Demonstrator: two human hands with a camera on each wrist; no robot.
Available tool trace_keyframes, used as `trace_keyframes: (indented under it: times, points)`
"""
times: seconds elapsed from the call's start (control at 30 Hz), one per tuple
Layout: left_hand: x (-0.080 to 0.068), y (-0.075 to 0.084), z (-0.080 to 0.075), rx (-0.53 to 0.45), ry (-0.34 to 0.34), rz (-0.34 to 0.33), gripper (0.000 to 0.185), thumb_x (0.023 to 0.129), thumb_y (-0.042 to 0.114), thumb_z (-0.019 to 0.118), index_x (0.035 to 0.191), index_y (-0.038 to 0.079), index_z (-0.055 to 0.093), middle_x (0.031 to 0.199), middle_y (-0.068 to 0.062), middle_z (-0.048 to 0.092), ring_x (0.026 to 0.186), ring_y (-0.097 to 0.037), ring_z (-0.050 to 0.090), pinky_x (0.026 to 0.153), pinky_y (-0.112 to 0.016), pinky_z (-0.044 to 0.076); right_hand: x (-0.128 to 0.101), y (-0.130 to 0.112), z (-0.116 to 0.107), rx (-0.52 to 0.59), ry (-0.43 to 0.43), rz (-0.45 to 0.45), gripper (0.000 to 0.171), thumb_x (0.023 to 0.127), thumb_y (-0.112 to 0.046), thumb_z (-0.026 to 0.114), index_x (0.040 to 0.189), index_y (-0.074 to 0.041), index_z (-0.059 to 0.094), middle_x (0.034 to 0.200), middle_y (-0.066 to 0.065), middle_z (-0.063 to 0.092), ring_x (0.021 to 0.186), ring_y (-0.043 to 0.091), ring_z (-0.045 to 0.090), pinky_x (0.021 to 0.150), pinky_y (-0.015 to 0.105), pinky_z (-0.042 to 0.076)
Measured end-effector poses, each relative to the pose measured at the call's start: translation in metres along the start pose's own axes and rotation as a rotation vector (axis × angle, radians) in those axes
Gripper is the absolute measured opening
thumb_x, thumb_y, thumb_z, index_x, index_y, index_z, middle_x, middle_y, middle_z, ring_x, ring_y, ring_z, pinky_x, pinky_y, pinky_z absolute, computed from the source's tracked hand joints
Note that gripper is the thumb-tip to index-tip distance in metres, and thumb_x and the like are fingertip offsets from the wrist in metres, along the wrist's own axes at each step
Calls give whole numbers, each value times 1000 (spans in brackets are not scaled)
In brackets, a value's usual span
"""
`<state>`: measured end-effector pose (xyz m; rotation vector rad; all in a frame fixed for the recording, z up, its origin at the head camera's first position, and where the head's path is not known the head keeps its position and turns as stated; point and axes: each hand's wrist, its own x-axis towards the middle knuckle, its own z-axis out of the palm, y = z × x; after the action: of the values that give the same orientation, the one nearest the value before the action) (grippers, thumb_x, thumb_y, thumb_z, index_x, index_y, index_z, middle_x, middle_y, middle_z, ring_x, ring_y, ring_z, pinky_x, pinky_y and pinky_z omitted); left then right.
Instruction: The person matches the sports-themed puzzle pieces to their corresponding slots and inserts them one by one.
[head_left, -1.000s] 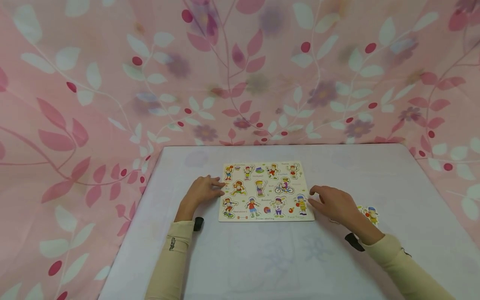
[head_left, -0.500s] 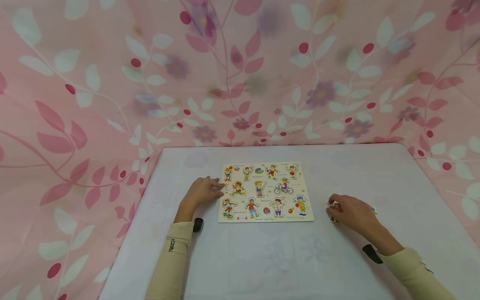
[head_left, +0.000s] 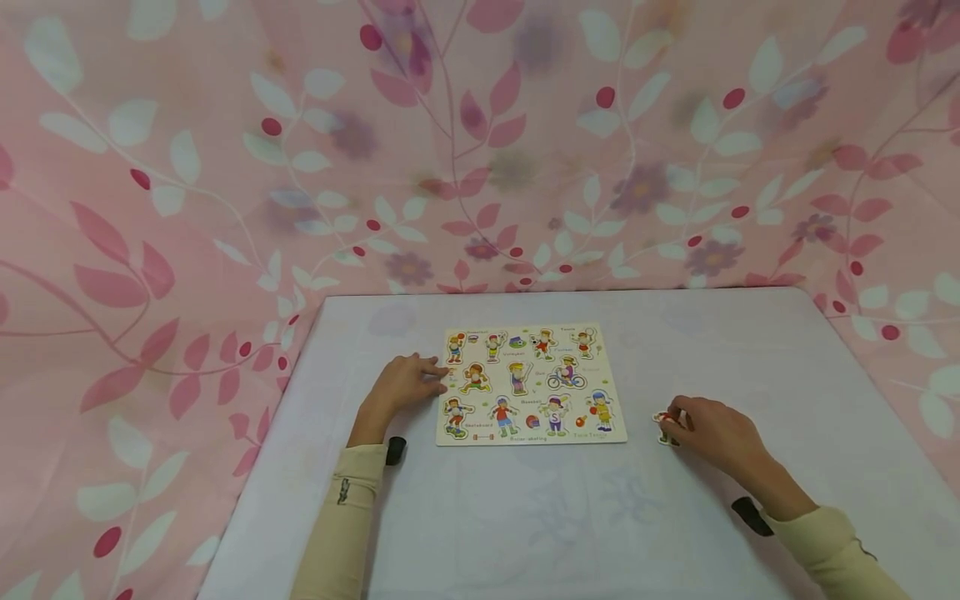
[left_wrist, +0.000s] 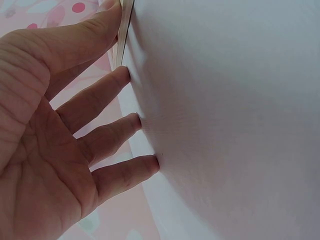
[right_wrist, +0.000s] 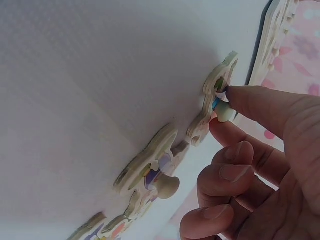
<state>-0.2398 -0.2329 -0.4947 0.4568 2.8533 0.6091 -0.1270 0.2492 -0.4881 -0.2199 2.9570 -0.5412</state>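
Note:
A wooden peg puzzle board [head_left: 531,385] with cartoon sports figures lies in the middle of the white table [head_left: 525,517]. My left hand [head_left: 420,377] rests flat beside the board's left edge, and its straight fingertips [left_wrist: 127,75] touch the table next to the board edge [left_wrist: 125,25]. To the right of the board my right hand [head_left: 672,419] pinches the knob of a loose puzzle piece [head_left: 663,432] that lies on the table. In the right wrist view the index finger and thumb close on that piece's [right_wrist: 216,95] peg.
Two more loose pieces [right_wrist: 150,167] lie on the table under my right palm, hidden in the head view. A pink floral cloth [head_left: 480,142] hangs behind and round the table. The table's edges run at far left [head_left: 300,367] and far right.
My right hand has left the board's right edge, moved right and nearer to me, and taken hold of a loose piece's knob. The left hand has stayed put.

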Motion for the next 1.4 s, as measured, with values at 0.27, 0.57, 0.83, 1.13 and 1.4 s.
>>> trace_keyframes:
  times: [0.27,0.57,0.83,1.13,1.4]
  points:
    - [0,0,0,-13,-6,-7,38,86,32,76,122,18,72,139,-6,56,139,-42,35,113,-55,27,2,0,0,-9,-7,-7,13,89,-22,71,94,-11,66,64,-5,47,56,12,42,47,28,32]
    - [0,-1,0,-11,-2,-8,39,86,33,77,122,19,72,138,-5,57,139,-41,36,113,-55,27,8,-13,-7,-30,33,-37,16,89,-22,71,98,-9,67,64,-5,46,56,12,42,46,27,31]
    - [0,-1,1,-28,0,-12,39,85,33,78,121,19,73,138,-4,57,139,-40,36,113,-53,27,24,-36,-5,-12,7,-75,19,90,-24,72,100,-9,67,65,-5,48,57,12,44,47,26,33]
    - [-1,-2,1,-9,5,-13,39,85,33,78,121,20,73,138,-4,57,139,-40,36,113,-53,27,45,-74,-5,-12,34,-188,18,89,-24,73,100,-11,68,65,-6,48,56,10,42,47,27,33]
    - [0,-2,1,6,5,0,39,85,34,77,121,20,72,138,-4,57,138,-40,38,112,-55,28,63,-112,7,11,29,-281,13,90,-27,73,95,-16,67,66,-10,50,56,8,44,47,27,35]
